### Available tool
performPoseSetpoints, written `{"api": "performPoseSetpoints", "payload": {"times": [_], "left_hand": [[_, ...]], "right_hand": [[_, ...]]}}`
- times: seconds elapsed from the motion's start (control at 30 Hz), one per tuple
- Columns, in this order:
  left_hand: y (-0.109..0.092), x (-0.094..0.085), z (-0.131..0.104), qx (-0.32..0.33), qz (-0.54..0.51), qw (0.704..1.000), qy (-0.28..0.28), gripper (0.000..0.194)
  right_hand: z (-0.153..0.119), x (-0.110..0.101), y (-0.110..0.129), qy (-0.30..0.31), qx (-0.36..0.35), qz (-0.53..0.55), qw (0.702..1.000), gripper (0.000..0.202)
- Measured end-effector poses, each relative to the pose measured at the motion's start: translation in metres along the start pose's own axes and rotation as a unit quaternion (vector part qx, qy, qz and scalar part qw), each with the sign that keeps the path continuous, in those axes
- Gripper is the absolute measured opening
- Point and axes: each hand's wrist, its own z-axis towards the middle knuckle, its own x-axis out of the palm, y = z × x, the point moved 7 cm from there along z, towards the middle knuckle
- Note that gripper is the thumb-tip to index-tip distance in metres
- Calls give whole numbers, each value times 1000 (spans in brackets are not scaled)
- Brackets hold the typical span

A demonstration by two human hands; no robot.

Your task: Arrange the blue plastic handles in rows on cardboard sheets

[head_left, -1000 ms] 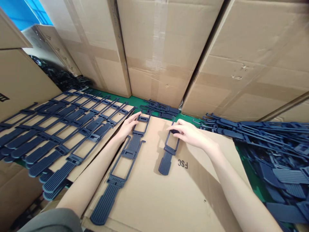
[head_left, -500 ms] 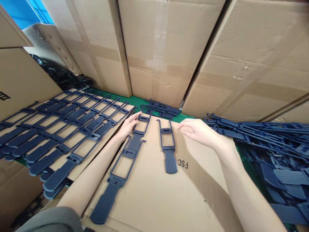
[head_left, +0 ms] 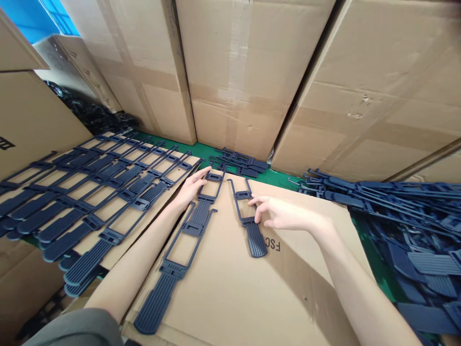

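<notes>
A dark blue plastic part, with a ribbed rounded tab and an open two-pronged frame, lies slightly turned on a cardboard sheet. Fingertips of my right hand touch its frame's right side; the fingers are bent and apart, not closed around it. My left hand rests open beside the frame of another such part, at the sheet's far left edge. Below that one, a third matching part lies lengthwise, its prongs around the upper part's ribbed tab.
On the left, overlapping rows of the same parts cover another cardboard sheet. A small pile lies behind on the green surface. A large heap is at the right. Tall cartons stand along the back.
My right hand has moved left and toward me onto the right-hand part. That part has turned slightly, its pronged end shifting left. My left hand stays in place.
</notes>
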Motion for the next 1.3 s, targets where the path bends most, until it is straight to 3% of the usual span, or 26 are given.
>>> {"api": "performPoseSetpoints", "payload": {"times": [0.1,0.27,0.47,0.8,1.3], "left_hand": [[0,-1,0,4,18,1000,-2,64],[2,-2,0,1,19,1000,0,64],[4,-3,-1,0,11,1000,3,64],[6,-4,-2,-9,11,1000,9,62],[5,-4,-1,-17,-6,1000,2,61]], "right_hand": [[-1,0,0,4,-2,13,1000,36],[1,0,3,-17,1,7,1000,26],[5,0,13,-20,-2,-29,999,43],[10,11,24,-33,17,-64,997,46],[20,19,28,-74,-30,-69,994,43]]}}
